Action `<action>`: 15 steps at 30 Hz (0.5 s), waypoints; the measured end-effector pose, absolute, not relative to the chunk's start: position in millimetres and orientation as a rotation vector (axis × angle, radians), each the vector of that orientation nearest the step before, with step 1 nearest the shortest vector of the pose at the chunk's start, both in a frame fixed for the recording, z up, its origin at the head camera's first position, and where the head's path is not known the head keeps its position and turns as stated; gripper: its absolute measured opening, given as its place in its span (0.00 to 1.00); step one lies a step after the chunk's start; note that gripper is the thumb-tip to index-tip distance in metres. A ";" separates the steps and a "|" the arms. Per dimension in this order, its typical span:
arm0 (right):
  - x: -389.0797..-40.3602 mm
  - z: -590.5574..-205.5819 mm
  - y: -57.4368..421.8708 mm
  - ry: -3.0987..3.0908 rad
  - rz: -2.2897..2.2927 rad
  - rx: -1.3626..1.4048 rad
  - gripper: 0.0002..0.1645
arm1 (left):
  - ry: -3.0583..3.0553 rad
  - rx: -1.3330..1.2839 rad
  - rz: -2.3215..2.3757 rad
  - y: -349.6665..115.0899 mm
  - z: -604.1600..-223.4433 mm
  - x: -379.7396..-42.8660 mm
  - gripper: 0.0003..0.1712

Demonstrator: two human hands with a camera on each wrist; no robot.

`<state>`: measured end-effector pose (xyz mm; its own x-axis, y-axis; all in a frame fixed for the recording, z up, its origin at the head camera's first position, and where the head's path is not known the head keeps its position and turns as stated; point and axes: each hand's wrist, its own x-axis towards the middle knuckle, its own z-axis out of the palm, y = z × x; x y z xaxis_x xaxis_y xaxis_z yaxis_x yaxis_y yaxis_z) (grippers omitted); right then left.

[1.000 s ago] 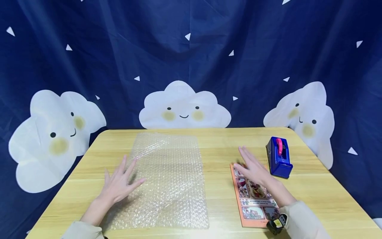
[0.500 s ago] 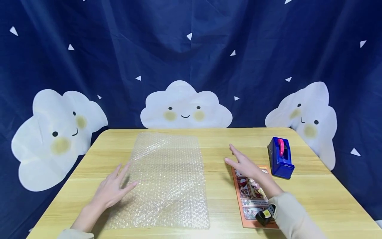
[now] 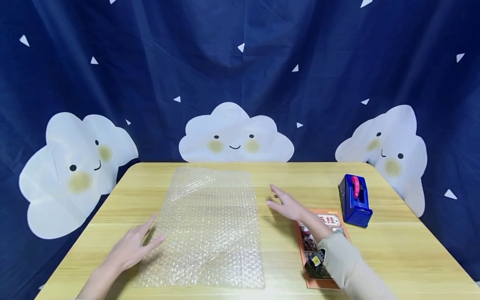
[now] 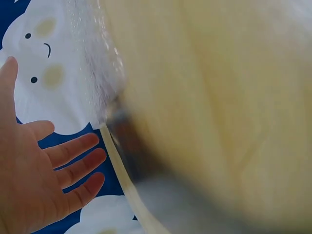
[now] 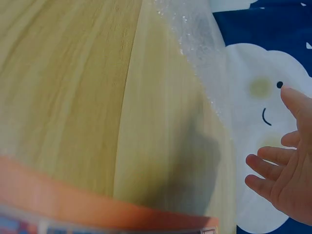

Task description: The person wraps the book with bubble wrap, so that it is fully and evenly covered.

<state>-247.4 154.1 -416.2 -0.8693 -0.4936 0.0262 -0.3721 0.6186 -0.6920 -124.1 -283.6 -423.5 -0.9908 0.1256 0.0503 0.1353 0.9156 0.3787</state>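
Note:
A sheet of clear bubble wrap (image 3: 210, 225) lies flat on the wooden table, left of centre. My left hand (image 3: 129, 248) hovers at its left edge, fingers stretched, holding nothing; the left wrist view shows the same hand (image 4: 44, 170) with fingers spread. My right hand (image 3: 288, 207) is in the air between the wrap and an orange-bordered comic book (image 3: 331, 218), which my right forearm partly covers. In the right wrist view that hand (image 5: 292, 170) holds nothing, and the orange edge of the book (image 5: 97, 207) shows below.
A blue tape dispenser (image 3: 356, 210) with a pink roll (image 3: 355, 187) stands beyond the book at the right. The wooden table (image 3: 150, 179) ends at a dark blue curtain (image 3: 240, 62) with white smiling clouds. A black device with a yellow label (image 3: 315, 262) sits at my right wrist.
My right hand has moved left, from over the comic book toward the bubble wrap. My left hand has drawn back toward the lower left. Wrap, book and dispenser stay in place.

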 end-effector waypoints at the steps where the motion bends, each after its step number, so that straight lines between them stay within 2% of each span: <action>1: -249.0 -417.5 151.9 2.662 -1.083 -0.727 0.43 | -3.063 -0.204 -0.613 -284.9 -423.4 -123.0 0.46; 7: -258.1 -422.0 140.4 2.633 -1.061 -0.724 0.42 | -3.180 -0.187 -0.665 -292.7 -422.5 -116.1 0.46; 15: -273.0 -429.2 131.5 2.599 -1.065 -0.693 0.41 | -3.111 -0.358 -0.723 -298.7 -426.8 -111.3 0.41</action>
<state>-273.0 131.5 -429.2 -0.8563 -0.5144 -0.0470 -0.3335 0.6201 -0.7101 -111.3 -298.7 -426.8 -0.9725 0.2320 -0.0203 0.1992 0.8740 0.4432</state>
